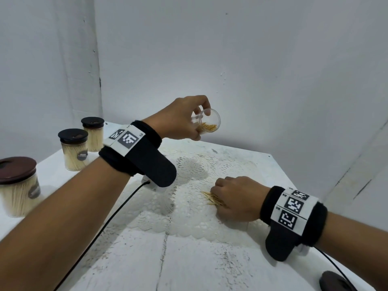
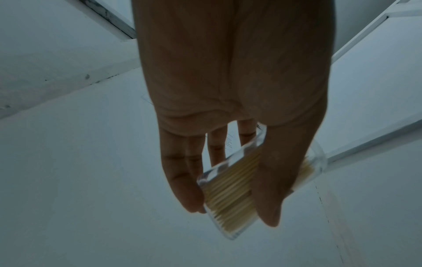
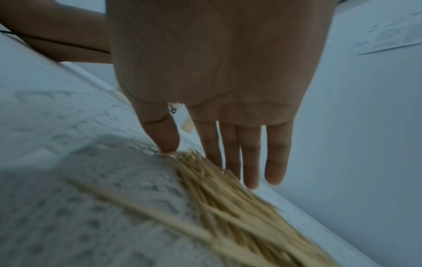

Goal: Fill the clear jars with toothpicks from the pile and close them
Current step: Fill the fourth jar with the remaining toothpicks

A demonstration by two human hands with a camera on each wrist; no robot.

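My left hand grips a clear jar in the air above the table's far side. The jar is tilted, its open mouth faces right, and a small layer of toothpicks lies inside. In the left wrist view my thumb and fingers clasp the jar from both sides. My right hand rests on the toothpick pile on the lace mat. In the right wrist view its fingers are straight and the thumb tip touches the pile.
Three lidded jars packed with toothpicks stand at the left: one, another behind it, a third nearest me. A loose dark lid lies at the front right. The lace mat covers the table's middle. Walls close off the back.
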